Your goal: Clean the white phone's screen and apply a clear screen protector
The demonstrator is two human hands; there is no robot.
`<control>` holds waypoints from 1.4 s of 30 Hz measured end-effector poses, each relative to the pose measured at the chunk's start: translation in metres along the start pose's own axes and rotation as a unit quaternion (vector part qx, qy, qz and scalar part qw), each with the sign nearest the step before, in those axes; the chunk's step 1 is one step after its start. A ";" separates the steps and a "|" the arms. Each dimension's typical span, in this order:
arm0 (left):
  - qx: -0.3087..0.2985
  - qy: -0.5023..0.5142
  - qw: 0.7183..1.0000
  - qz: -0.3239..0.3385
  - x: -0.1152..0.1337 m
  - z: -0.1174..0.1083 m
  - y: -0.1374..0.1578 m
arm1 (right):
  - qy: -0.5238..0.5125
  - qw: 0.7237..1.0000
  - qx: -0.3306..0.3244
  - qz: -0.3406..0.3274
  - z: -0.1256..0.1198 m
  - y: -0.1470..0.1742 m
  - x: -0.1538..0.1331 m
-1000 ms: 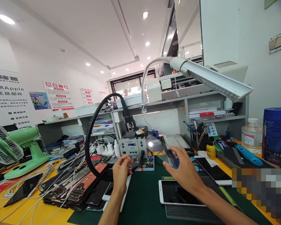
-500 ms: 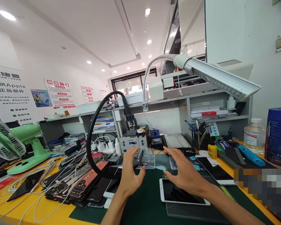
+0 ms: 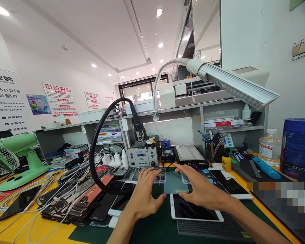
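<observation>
my left hand (image 3: pixel 146 196) and right hand (image 3: pixel 199 189), spread, empty, toward the near edge of the bench (image 3: pixel 52 234); apparently pre-grasp; lifting the white phone (image 3: pixel 195 212) would need a side grip.

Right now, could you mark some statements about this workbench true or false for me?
1. A see-through bluish sheet shows between the left hand and right hand. True; whether either hand's grip holds it is unclear.
2. A red fan stands at the left. False: a pale green, white-caged fan stands there.
3. A white-framed rectangular phone lies screen-up near the right hand. True.
4. Both hands wear blue gloves. False: both are bare.
</observation>
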State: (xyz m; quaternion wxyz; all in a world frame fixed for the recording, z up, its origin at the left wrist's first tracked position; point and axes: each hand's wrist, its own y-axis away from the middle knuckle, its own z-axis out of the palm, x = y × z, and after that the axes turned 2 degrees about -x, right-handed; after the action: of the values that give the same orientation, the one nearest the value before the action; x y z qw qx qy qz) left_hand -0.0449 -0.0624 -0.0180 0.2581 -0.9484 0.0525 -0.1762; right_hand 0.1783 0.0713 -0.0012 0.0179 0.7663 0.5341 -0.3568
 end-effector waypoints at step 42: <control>-0.094 0.337 0.929 -0.122 -0.011 0.007 -0.007 | -0.227 0.967 -0.080 0.086 -0.025 -0.001 -0.001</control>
State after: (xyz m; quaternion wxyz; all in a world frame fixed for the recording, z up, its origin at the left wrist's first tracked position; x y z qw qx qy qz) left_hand -0.0527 -0.0505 -0.0234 0.1116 -0.8525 0.0366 -0.5094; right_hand 0.1906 0.0808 0.0186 0.2304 0.7041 0.4752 -0.4747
